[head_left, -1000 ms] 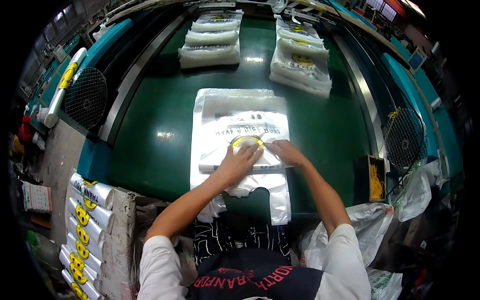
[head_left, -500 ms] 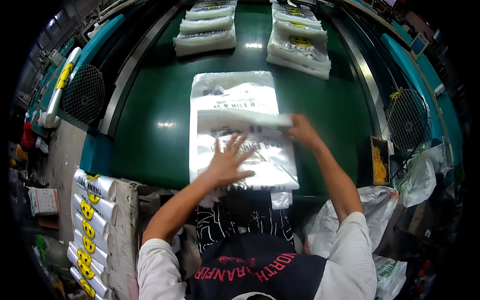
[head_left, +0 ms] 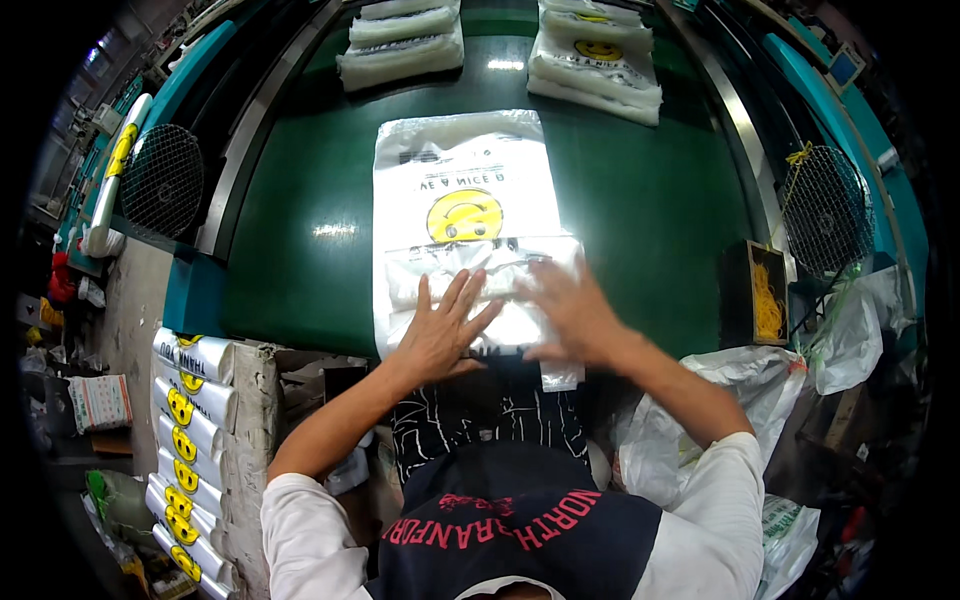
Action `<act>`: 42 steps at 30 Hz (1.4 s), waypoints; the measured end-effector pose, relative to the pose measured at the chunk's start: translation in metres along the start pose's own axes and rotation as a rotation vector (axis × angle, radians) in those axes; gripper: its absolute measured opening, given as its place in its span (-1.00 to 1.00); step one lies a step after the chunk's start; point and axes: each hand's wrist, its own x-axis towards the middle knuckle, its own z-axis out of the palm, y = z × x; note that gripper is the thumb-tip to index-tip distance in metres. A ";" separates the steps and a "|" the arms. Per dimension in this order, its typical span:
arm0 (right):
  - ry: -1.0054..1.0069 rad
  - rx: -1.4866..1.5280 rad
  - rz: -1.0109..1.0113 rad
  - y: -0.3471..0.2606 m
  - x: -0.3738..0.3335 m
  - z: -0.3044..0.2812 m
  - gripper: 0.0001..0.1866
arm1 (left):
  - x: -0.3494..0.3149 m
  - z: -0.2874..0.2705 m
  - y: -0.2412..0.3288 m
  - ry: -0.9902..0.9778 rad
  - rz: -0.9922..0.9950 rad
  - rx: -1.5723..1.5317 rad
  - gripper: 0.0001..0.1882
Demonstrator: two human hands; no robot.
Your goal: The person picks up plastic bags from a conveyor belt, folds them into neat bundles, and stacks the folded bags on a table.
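Note:
A flat stack of white plastic bags (head_left: pixel 465 165) with a yellow smiley print lies on the green conveyor belt (head_left: pixel 290 270) in front of me. Its near part is folded over toward the far side. My left hand (head_left: pixel 444 325) lies on the folded part with fingers spread. Beside it, my right hand (head_left: pixel 572 312) is over the right side of the fold, fingers spread and slightly blurred by motion. Neither hand grips anything. A pair of bag ends (head_left: pixel 562 374) hangs past the belt's near edge.
Two piles of folded bags, left (head_left: pixel 400 60) and right (head_left: pixel 592 75), sit farther along the belt. Rolled smiley bags (head_left: pixel 185 445) line a ledge at the lower left. At right are a box of yellow ties (head_left: pixel 768 300) and a white sack (head_left: pixel 690 440).
My right hand has let go of the raised flap and come down onto the bags, which are now folded lower, baring the smiley. The far piles have shifted slightly up in view.

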 end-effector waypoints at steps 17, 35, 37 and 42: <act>0.092 -0.015 0.077 0.039 0.114 -0.005 -0.74 | -0.074 -0.008 -0.058 0.275 -0.667 -0.207 -0.30; 0.457 -0.114 0.682 0.195 -0.087 -0.069 -0.83 | -0.079 -0.065 0.082 0.437 -0.821 -1.774 -0.38; 0.561 -0.106 0.582 0.166 -0.072 -0.086 -0.84 | -0.071 -0.071 0.096 0.580 -0.816 -1.748 -0.51; 0.490 0.134 -0.165 -0.020 -0.018 -0.087 -0.85 | -0.062 -0.087 0.114 0.356 -0.871 -1.507 -0.56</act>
